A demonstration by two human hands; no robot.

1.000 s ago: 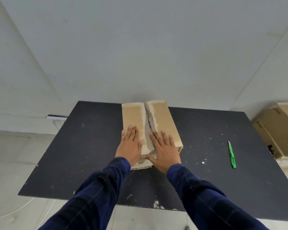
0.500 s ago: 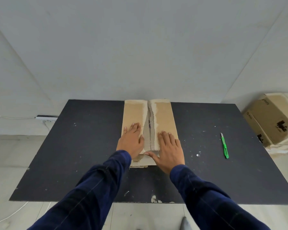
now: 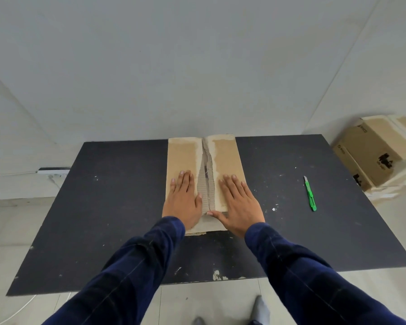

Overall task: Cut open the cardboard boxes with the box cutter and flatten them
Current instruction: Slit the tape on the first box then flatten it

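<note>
Compared with a second ago, your cardboard box (image 3: 183, 158) sits squarer to you and looks pressed flatter, and your hands have slid a bit apart. It lies mid-table on the black table (image 3: 103, 207), with its long axis running straight away from you and its far end at the back edge. It's plain brown with pale scuffed patches, and a ragged tear down the middle shows grey corrugated ribs. Your left hand (image 3: 183, 202) and right hand (image 3: 240, 205) are both flat, palms down and fingers straight, gripping nothing. They press on the near end, one on each side of the tear, and the right thumb pokes in toward it. The green box cutter (image 3: 310, 194) lies well off to your right with its blade tip pointing away. More boxes (image 3: 370, 158) sit past the table's right edge.
</note>
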